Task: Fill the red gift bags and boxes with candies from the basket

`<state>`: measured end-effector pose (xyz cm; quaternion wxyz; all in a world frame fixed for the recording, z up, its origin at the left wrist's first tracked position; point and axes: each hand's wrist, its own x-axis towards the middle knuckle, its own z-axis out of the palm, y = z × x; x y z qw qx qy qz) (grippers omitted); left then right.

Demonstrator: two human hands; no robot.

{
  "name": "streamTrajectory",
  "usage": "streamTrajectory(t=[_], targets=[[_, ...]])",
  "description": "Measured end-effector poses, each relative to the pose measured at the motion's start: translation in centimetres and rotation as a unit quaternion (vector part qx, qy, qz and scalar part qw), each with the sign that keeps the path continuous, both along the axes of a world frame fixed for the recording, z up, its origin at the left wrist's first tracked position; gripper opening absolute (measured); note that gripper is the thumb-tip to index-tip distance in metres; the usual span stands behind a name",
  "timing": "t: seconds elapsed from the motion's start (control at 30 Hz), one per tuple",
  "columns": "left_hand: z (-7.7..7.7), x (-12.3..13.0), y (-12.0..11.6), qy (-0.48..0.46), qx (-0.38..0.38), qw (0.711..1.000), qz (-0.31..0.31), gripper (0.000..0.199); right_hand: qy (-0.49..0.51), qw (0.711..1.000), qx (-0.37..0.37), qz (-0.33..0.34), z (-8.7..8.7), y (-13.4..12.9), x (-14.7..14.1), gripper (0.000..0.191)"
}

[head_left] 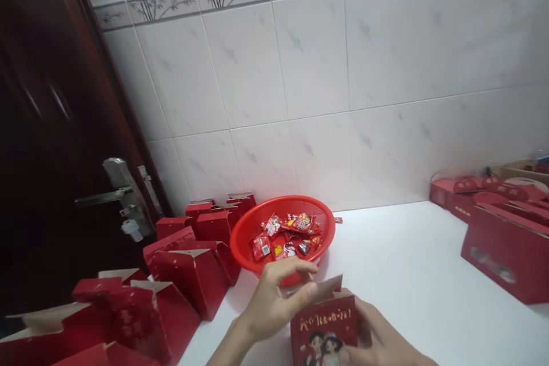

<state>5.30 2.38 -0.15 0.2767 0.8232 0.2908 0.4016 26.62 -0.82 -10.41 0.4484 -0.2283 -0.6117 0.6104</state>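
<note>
A small red box [325, 329] with gold writing and a cartoon couple stands upright at the bottom centre, its top flap raised. My right hand [377, 337] is wrapped round its right side, with the thumb on the front. My left hand [281, 294] is at the box's top left, thumb against the raised flap and the other fingers curved above it. Just behind my hands, a red plastic basket [242, 234] holds several red-wrapped packets [261, 246].
Several red boxes [193, 274] with raised flaps line the left side of the white table [407, 274]. More red boxes [506, 246] stand at the right. Behind is a tiled wall [317, 154], with a dark door [51, 126] at the left.
</note>
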Motion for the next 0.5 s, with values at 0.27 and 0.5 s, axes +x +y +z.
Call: streamTrajectory(t=[0.27,0.5], targets=[[3.6,-2.2,5.3,0.136,-0.067,0.988,0.045,0.03,-0.029,0.998,0.043,-0.046,0.2,0.2,-0.2,0.061],[3.2,-1.2,11.7,0.447,-0.162,0.88,-0.009,0.05,-0.115,0.984,0.088,-0.104,-0.8,0.2,0.5,0.073]])
